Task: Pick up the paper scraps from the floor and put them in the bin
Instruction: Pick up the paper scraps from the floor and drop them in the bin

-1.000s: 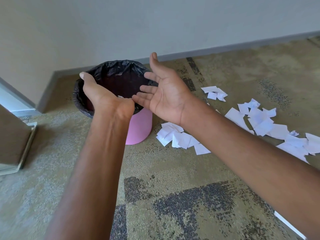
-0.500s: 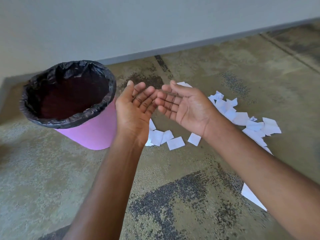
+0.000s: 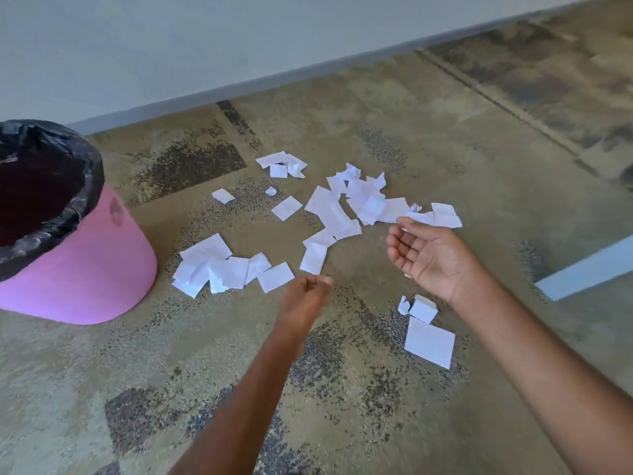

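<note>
My right hand [image 3: 428, 255] hangs palm up, fingers relaxed, holding nothing. My left hand [image 3: 305, 296] is blurred with its fingers curled, and I cannot tell whether it grips anything. The scraps [image 3: 356, 204] lie scattered on the carpet [image 3: 205, 389] right of the bin [image 3: 85, 262], one cluster near its base. I judge plenty is left to do. I'd turn both palms down, sweep the loose pieces into one pile, then press it between both hands so none slip on the lift.

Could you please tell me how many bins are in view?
1: the pink bin, black-lined, stands on the carpet at the left edge, partly out of frame.
</note>
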`<state>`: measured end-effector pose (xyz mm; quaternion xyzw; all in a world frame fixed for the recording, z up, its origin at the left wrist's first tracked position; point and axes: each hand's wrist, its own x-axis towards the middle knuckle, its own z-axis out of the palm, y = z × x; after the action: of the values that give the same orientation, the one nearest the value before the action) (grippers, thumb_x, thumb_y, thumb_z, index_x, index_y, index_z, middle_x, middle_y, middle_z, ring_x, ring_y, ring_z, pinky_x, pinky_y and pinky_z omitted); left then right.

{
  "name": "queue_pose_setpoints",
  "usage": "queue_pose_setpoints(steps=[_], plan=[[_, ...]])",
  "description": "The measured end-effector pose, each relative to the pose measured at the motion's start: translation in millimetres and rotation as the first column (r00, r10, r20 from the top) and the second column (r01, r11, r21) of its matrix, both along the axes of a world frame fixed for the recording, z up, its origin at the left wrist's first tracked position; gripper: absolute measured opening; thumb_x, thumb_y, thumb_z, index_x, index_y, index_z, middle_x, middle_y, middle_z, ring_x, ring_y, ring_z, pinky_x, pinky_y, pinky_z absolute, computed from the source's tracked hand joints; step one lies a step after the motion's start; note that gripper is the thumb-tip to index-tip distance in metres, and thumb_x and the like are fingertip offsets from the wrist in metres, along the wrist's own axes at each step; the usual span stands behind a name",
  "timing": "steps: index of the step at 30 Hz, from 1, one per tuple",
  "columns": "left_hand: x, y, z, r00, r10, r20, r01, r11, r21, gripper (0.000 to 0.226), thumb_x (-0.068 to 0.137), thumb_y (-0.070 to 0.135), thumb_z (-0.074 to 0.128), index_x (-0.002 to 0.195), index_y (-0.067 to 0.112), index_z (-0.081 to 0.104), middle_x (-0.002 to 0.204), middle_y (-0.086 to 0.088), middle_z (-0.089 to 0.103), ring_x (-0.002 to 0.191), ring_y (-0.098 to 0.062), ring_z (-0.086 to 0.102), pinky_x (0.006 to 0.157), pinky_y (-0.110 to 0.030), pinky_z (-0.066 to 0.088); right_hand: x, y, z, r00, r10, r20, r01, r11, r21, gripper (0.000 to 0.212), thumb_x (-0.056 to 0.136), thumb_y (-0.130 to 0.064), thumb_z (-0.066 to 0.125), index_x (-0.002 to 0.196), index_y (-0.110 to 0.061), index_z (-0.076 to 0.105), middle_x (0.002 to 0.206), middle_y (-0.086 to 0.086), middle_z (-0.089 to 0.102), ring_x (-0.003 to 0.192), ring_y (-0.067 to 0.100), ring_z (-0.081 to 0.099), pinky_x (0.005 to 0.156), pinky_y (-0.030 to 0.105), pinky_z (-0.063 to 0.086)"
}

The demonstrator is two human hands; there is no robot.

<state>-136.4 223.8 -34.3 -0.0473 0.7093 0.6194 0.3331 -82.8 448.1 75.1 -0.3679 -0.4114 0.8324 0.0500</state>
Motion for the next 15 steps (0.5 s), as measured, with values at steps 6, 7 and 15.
queue_pose_setpoints(steps=[6, 7, 15], plan=[[43.5, 55.2, -31.2, 0.982, -0.175, -0.065, 0.175, 0.984, -0.019, 0.016, 0.097, 0.028, 0.077, 0.110, 0.022, 0.071, 0.100, -0.006, 0.074, 0.088, -0.018, 0.068, 0.077, -0.033, 0.056, 55.4, 47.0, -35.3, 0.991, -0.009, 0.136, -0.018, 0.980, 0.198, 0.011, 0.101, -0.004, 0.066, 0.103, -0.014, 0.070, 0.088, 0.005, 0.074, 0.079, 0.017, 0.071, 0.068, 0.026, 0.063], [49.7, 64.9, -34.3, 0.980, -0.189, -0.068, 0.188, 0.982, -0.028, 0.018, 0.096, 0.027, 0.077, 0.113, 0.023, 0.071, 0.103, -0.006, 0.074, 0.092, -0.019, 0.069, 0.080, -0.035, 0.058, 68.3, 53.6, -44.4, 0.983, -0.003, 0.184, -0.040, 0.972, 0.231, 0.012, 0.100, -0.002, 0.067, 0.102, -0.014, 0.069, 0.088, 0.005, 0.072, 0.077, 0.017, 0.069, 0.067, 0.026, 0.062], [64.3, 126.1, -43.8, 0.808, -0.397, -0.436, 0.336, 0.917, -0.213, 0.041, 0.089, 0.006, 0.077, 0.124, 0.026, 0.069, 0.122, 0.001, 0.068, 0.099, -0.018, 0.067, 0.084, -0.035, 0.060, 141.2, 73.5, -104.5, 0.867, -0.018, 0.498, -0.241, 0.859, 0.451, 0.033, 0.086, -0.008, 0.087, 0.116, -0.009, 0.072, 0.103, 0.008, 0.076, 0.090, 0.022, 0.068, 0.079, 0.037, 0.058]])
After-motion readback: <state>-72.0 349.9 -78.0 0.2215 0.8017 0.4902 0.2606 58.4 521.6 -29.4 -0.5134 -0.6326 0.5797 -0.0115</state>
